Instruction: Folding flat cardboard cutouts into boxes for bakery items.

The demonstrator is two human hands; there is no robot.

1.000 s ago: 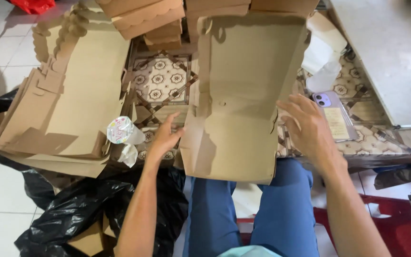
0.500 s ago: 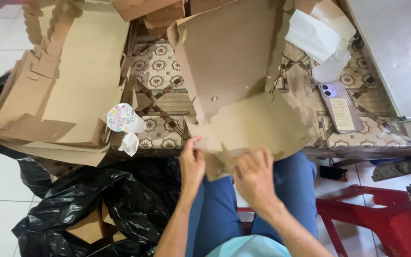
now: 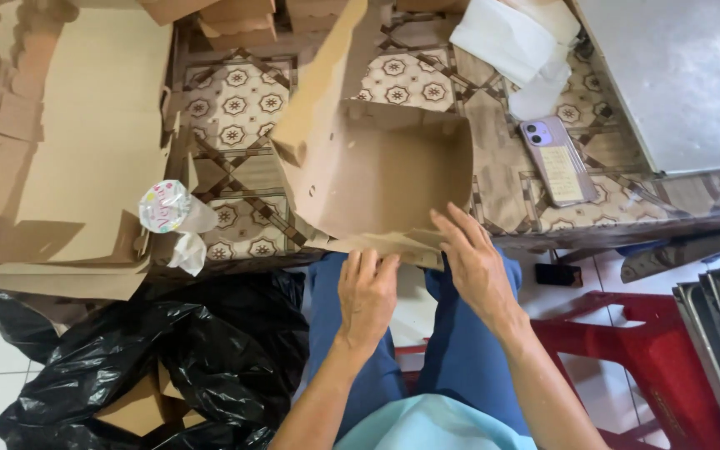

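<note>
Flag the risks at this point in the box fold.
1. Both hands, left hand and right hand, press only the near flap of the cardboard box; its raised left wall is unsupported and could flop back.
2. The box overhangs the table edge and might tip toward the lap.
3. The phone lies close by and could get knocked.

Patterned table (image 3: 243, 108) — cardboard box (image 3: 377, 171), phone (image 3: 553, 158), flat cardboard (image 3: 77, 142).

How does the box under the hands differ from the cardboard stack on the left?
The box is partly folded, walls raised around a hollow; the cardboard stack lies flat, unfolded. The box sits at the table's near edge with the left hand and right hand on its front flap; nothing touches the stack. Both are plain brown cardboard.
</note>
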